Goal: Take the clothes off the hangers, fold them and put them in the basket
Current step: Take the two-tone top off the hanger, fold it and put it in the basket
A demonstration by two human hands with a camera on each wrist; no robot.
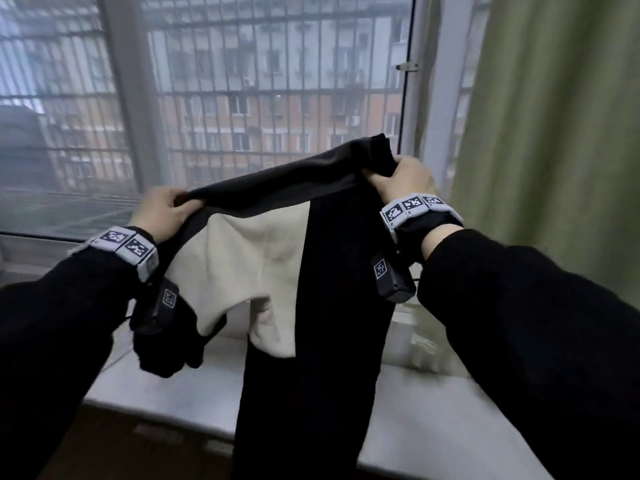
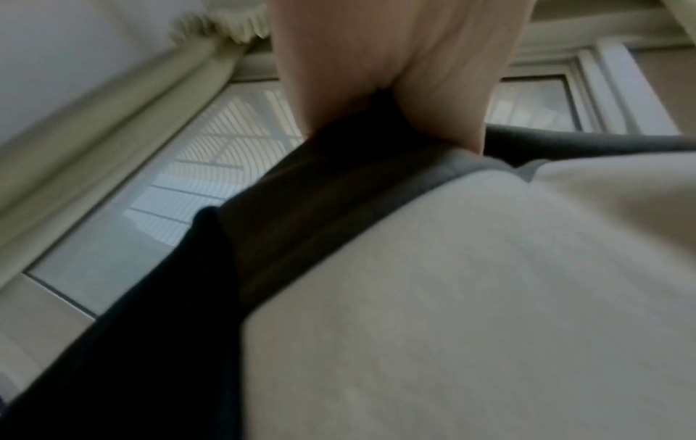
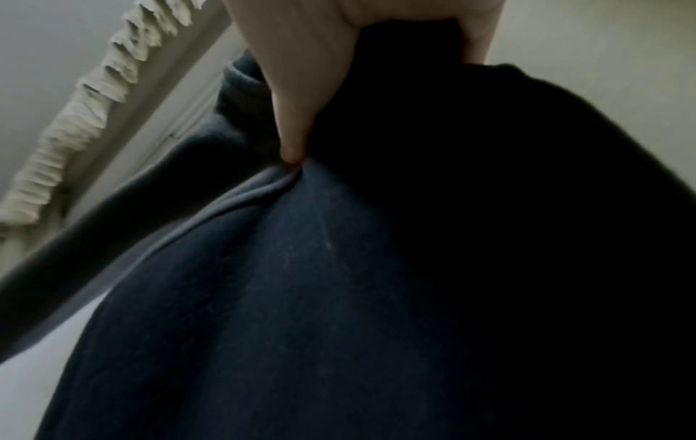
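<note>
I hold a dark garment (image 1: 311, 358) with a cream fleece lining (image 1: 256, 258) up in front of the window. Its top edge stretches between both hands and a long dark part hangs down past the sill. My left hand (image 1: 162, 211) pinches the left end of that edge; the left wrist view shows the dark hem (image 2: 339, 184) and cream lining (image 2: 489, 297) below the fingers (image 2: 444, 98). My right hand (image 1: 403, 178) grips the right end, bunched; in the right wrist view its fingers (image 3: 297, 98) curl round dark fabric (image 3: 339, 297). No hanger or basket is in view.
A white window sill (image 1: 415, 410) runs below the garment. The barred window (image 1: 259, 98) is straight ahead, and a green curtain (image 1: 554, 133) hangs at the right. Wrist bands with markers sit on both arms.
</note>
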